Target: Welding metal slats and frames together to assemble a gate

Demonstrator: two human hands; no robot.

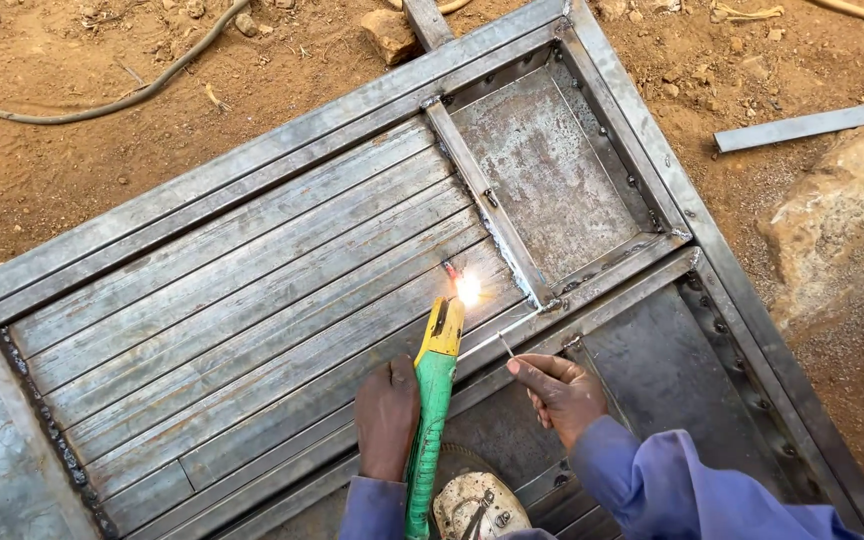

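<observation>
We work over a steel door frame lying flat on the dirt ground; all positions below are given relative to this frame.

Our left hand is closed around the green handle of the welding holder, near the frame's lower rail. The fingers wrap the handle fully, knuckles up. The yellow head of the holder points up the frame to a bright arc spark, which sits on the ribbed sheet just beside the frame's short upright bar.

Our right hand is to the right of the holder, over the lower rail. Its thumb and forefinger are pinched narrow on a thin welding rod that runs across toward the spark; the other fingers are curled in.

Handling judgement: the holder looks stiff and moderately light, and its insulated green handle is the only safe place to grip; the yellow head and the tip are likely hot. The rod appears thin, light and springy, so it is best held well back from the arc, with a pinch grip. The frame looks heavy and rigid, with sharp edges and hot metal near the spark.

A black cable lies on the dirt beyond the frame's upper rail. A large rock sits to the frame's right, and a loose metal strip lies above it. A worn shoe rests at the frame's lower edge.
</observation>
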